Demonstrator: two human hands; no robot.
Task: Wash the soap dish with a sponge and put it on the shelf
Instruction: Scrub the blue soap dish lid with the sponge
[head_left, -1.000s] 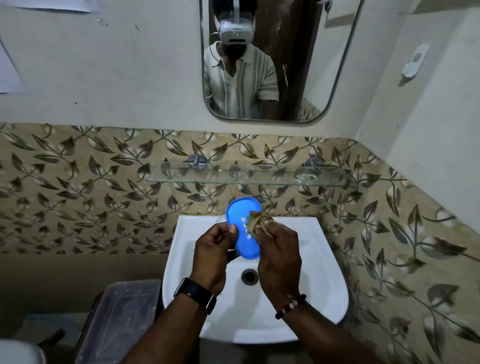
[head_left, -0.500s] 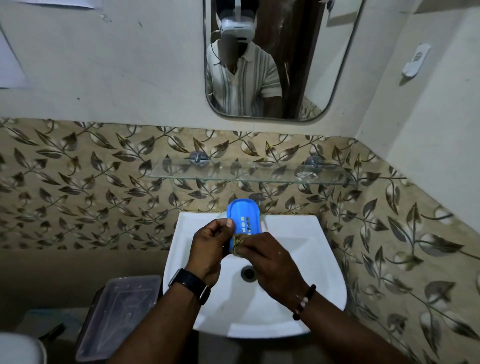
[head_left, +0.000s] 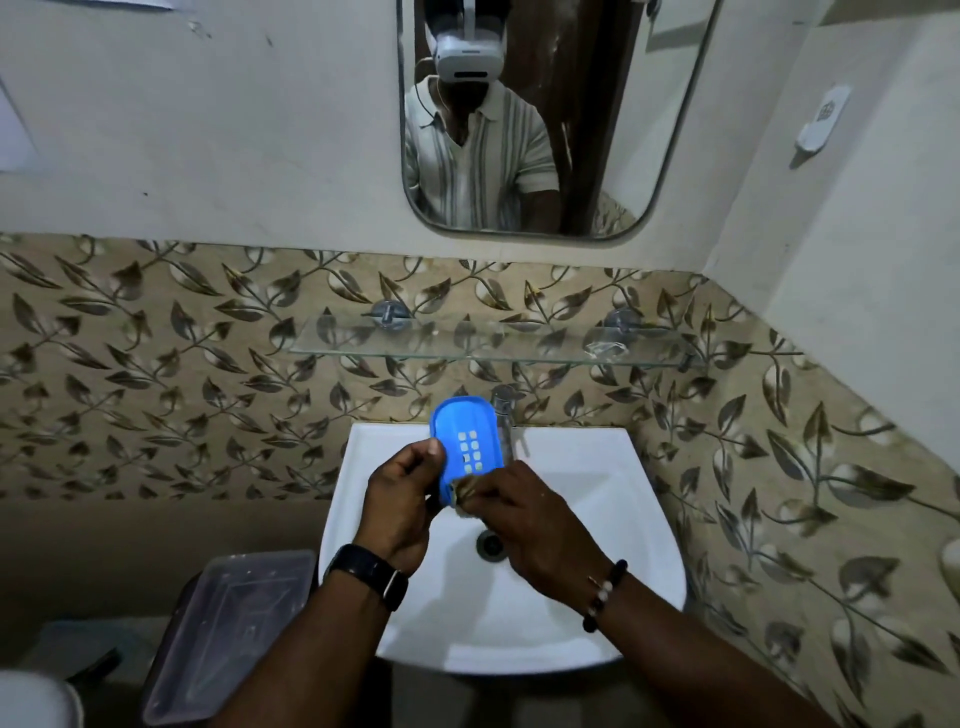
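A blue soap dish (head_left: 464, 436) with a grid of drain holes is held tilted over the white sink (head_left: 613, 540). My left hand (head_left: 400, 499) grips its left edge. My right hand (head_left: 524, 519) presses a brownish sponge (head_left: 464, 491) against the dish's lower end; most of the sponge is hidden under my fingers. The glass shelf (head_left: 493, 340) is fixed to the leaf-patterned tiles above the sink.
A metal tap (head_left: 503, 415) rises just right of the dish. The sink drain (head_left: 491, 544) lies below my hands. A clear plastic lidded box (head_left: 228, 629) stands left of the sink. A mirror (head_left: 613, 130) hangs above the shelf, and a white holder (head_left: 823, 124) on the right wall.
My right hand has slid the sponge from the upper part of the dish down to its lower end, uncovering the drain holes. My left hand keeps its grip.
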